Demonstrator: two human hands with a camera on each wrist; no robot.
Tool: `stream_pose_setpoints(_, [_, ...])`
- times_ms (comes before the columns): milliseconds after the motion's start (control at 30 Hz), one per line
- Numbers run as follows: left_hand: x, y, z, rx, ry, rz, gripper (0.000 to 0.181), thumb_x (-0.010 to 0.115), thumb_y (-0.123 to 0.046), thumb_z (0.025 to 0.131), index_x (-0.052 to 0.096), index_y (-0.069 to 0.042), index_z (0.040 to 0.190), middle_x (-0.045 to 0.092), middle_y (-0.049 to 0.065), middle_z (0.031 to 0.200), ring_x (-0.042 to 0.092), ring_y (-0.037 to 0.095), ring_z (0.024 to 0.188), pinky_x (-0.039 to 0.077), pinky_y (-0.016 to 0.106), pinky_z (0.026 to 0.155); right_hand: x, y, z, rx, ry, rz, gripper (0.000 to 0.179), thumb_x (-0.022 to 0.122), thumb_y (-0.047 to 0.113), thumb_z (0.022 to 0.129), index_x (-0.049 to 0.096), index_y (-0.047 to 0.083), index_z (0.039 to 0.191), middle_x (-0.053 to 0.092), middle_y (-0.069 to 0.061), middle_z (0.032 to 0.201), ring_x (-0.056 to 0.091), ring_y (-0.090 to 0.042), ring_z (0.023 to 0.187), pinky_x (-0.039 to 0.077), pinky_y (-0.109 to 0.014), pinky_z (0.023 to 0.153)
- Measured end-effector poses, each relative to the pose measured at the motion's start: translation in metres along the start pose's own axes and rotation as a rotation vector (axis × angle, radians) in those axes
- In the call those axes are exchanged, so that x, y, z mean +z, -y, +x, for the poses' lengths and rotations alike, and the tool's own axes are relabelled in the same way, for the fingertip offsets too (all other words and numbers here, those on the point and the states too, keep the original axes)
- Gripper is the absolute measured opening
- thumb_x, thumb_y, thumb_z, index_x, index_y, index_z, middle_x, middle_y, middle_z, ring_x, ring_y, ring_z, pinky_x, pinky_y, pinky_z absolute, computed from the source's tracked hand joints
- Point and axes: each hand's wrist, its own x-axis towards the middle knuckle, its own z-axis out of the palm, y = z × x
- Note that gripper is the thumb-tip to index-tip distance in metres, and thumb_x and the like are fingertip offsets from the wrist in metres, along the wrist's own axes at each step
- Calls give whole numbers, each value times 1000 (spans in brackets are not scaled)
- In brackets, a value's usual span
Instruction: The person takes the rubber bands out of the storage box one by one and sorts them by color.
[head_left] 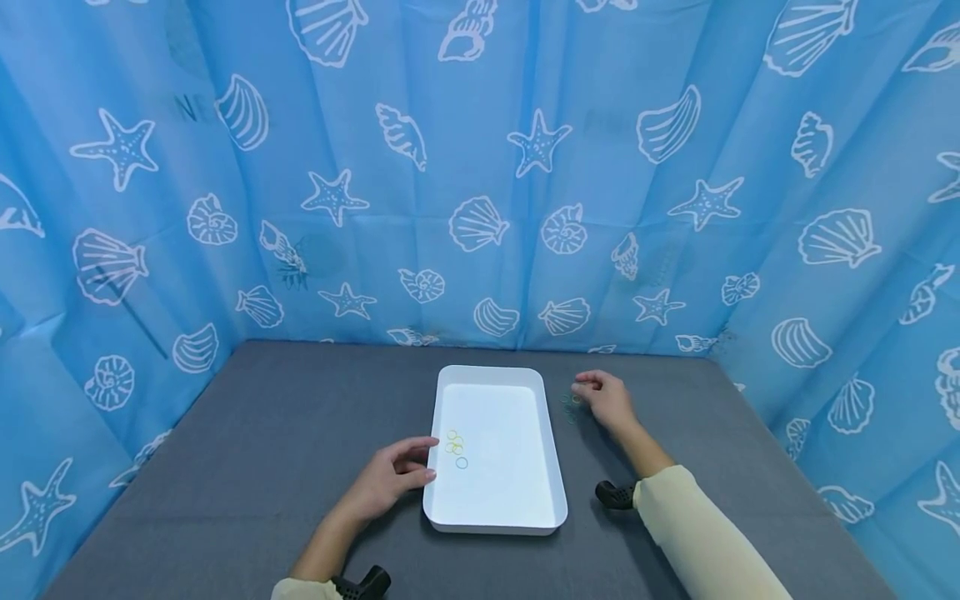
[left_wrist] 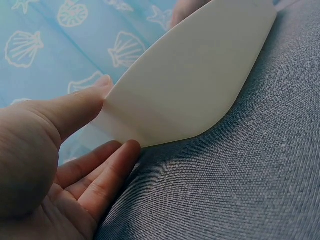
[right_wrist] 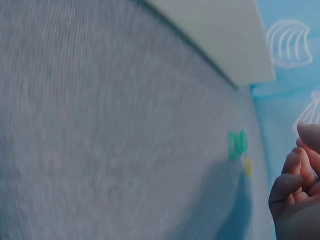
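Observation:
A white rectangular tray [head_left: 491, 467] lies on the grey cloth. My left hand [head_left: 393, 475] grips its left side; in the left wrist view the thumb [left_wrist: 90, 102] is at the rim and other fingers touch the lower edge. Inside the tray, near that side, are several small thin yellow rings [head_left: 455, 448] and one bluish ring [head_left: 462, 463]. My right hand [head_left: 606, 400] hovers just right of the tray, fingers loosely bent, nothing visible between them. Close to its fingertips lie several green rings [right_wrist: 238, 144] and a yellow ring [right_wrist: 248, 167] on the cloth.
A grey cloth-covered table [head_left: 300, 417] spreads around the tray. Blue curtains [head_left: 465, 167] with white shell and starfish prints hang behind it and on both sides. A black wrist device [head_left: 615, 495] sits on the right forearm, and another [head_left: 363, 583] on the left.

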Motion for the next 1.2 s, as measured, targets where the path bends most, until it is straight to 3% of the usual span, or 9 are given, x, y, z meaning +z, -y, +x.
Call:
stream_pose_setpoints(133, [0, -1, -1, -6, -4, -9, 48, 72, -19, 89, 57, -10, 134, 57, 17, 126, 62, 22, 97, 51, 36, 80, 3, 16, -3, 41, 5, 44, 26, 63, 12, 95, 63, -4, 115, 54, -9, 85, 51, -21, 74, 43, -31, 63])
stream_pose_setpoints(333, [1, -7, -4, -2, -11, -15, 49, 71, -16, 90, 56, -6, 135, 57, 19, 125, 62, 23, 96, 52, 37, 80, 13, 37, -9, 67, 45, 112, 28, 61, 14, 96, 62, -2, 118, 57, -11, 88, 58, -36, 86, 46, -37, 68])
stream_pose_setpoints(533, [0, 0, -2, -20, -8, -6, 49, 72, -19, 90, 57, -9, 135, 57, 16, 126, 62, 22, 97, 51, 37, 81, 28, 55, -5, 83, 97, 162, 25, 62, 15, 96, 64, -1, 114, 57, -15, 87, 56, -34, 78, 46, -42, 67])
stream_pose_setpoints(800, [-1, -1, 0, -23, -5, -20, 49, 73, -20, 89, 57, -9, 135, 58, 16, 126, 62, 23, 97, 51, 37, 81, 48, 80, 0, 93, 183, 106, 20, 65, 19, 95, 66, 4, 108, 62, -10, 96, 60, -37, 92, 50, -42, 71])
stream_pose_setpoints(1200, [-1, -2, 1, -29, 0, -19, 49, 72, -19, 89, 57, -10, 135, 57, 16, 127, 62, 23, 99, 51, 37, 82, 82, 96, -12, -8, 396, 41, 18, 69, 17, 91, 67, 5, 106, 64, -6, 90, 61, -28, 82, 51, -36, 68])
